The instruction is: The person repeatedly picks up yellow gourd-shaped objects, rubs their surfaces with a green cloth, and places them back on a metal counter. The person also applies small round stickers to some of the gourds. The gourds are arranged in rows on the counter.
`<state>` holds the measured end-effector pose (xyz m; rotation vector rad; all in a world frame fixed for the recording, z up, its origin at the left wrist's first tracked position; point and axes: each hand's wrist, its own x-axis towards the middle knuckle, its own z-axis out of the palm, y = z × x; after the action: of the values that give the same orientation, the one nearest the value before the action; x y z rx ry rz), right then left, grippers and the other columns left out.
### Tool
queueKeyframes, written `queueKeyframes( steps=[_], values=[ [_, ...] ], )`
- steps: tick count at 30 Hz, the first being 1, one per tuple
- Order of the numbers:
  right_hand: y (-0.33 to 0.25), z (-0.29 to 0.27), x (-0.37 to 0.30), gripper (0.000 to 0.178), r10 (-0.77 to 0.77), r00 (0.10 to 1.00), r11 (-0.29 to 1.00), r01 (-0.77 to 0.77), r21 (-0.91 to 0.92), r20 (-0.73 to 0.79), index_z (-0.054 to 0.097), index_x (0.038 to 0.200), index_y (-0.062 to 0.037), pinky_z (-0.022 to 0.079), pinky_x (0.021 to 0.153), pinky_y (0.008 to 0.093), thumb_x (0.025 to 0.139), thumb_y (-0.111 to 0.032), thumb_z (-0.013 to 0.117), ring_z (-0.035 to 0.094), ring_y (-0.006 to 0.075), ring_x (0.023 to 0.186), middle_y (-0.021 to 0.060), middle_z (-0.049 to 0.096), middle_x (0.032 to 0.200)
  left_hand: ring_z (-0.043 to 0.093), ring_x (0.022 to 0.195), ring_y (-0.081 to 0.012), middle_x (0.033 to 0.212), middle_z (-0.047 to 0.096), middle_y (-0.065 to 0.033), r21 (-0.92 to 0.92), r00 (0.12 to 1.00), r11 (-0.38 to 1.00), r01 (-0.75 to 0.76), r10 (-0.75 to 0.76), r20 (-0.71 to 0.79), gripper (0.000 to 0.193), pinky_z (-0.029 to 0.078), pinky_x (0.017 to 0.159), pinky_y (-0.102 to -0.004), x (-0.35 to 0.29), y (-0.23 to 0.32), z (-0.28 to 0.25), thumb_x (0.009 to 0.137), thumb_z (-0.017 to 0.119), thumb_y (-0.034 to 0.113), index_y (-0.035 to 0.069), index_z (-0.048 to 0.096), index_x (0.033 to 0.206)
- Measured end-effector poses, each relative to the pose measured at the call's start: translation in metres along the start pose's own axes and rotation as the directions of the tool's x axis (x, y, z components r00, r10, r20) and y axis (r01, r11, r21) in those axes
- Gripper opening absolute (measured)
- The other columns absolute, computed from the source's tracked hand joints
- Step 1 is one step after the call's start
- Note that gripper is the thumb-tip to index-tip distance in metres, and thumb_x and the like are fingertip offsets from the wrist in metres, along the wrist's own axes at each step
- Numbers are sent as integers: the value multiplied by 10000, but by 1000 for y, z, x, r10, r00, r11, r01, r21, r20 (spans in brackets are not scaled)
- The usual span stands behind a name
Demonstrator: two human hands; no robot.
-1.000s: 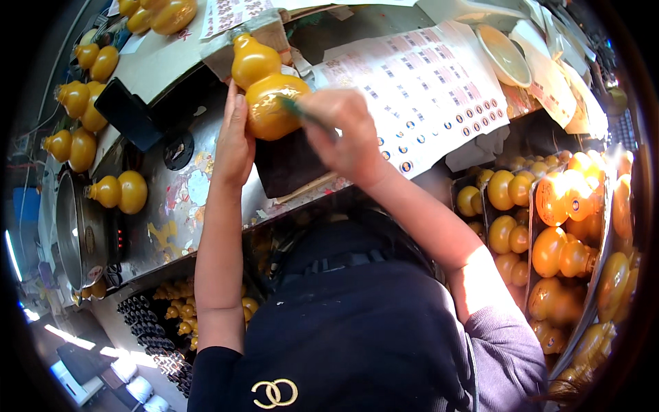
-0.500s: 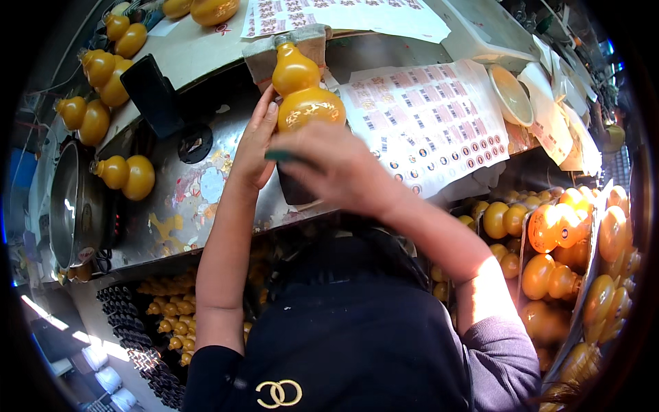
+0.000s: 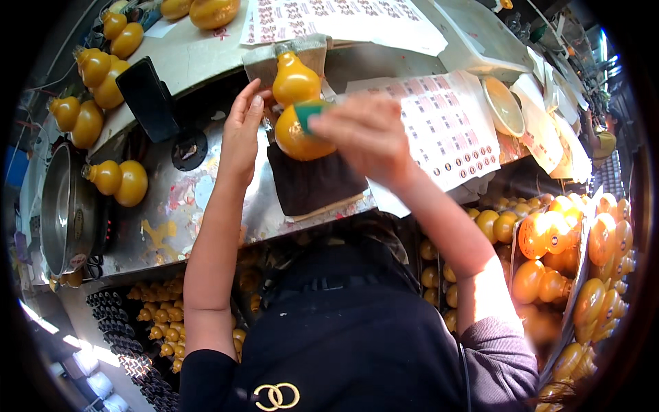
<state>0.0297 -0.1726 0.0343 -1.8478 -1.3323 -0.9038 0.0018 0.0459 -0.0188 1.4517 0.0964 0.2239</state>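
Note:
A yellow gourd-shaped bottle lies in front of me, its neck resting on a cloth-covered support and its wide end on a dark pad. My right hand, smeared by motion, grips a small flat green scraper over the bottle's lower bulb. Part of that bulb is hidden behind the scraper and fingers. To the left of the bottle is my left hand, its fingers stretched upward, holding nothing. Whether its fingertips touch the bottle I cannot tell.
Sticker sheets lie right of the bottle, beside a bowl. On the left are a phone on a stand, a metal pan and another gourd bottle. Crates of gourd bottles stand below the bench at right.
My left hand has come away from the bottle's side, fingers more spread. The right hand has shifted right, and the scraper now lies over the lower bulb. More of the dark pad shows.

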Motion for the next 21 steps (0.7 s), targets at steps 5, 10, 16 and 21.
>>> queueKeyframes(
  steps=[5,10,16,21],
  values=[
    [-41,-13,-35,336,109,950,961,-176,214,291,683,998,-68,490,718,342,666,-15,680,641,227,832,69,661,936,514,1115,-300,1162,553,-135,631,860,661,-406,510,19,344,396,981,-376,46,17,10,885,585,177,75,600,1213],
    [-45,-14,-50,358,384,911,882,-410,232,152,710,984,-84,475,747,308,658,59,744,628,220,834,56,669,908,512,1055,-253,1064,574,-55,850,859,358,-386,476,190,239,352,886,-392,59,48,29,868,622,287,181,673,1076],
    [-58,-20,-69,309,488,867,828,-497,258,103,711,980,-91,477,728,319,695,22,751,623,231,823,65,676,920,522,1056,-257,1037,582,-60,846,851,287,-450,425,308,178,364,890,-398,69,60,31,846,643,249,139,698,976],
    [-56,-31,-78,315,521,851,802,-516,301,72,695,1035,-81,487,740,334,738,17,735,620,239,843,76,671,942,591,859,-338,886,619,-153,704,769,386,-596,526,363,140,466,786,-434,69,59,27,839,581,131,30,672,875]
  ],
)
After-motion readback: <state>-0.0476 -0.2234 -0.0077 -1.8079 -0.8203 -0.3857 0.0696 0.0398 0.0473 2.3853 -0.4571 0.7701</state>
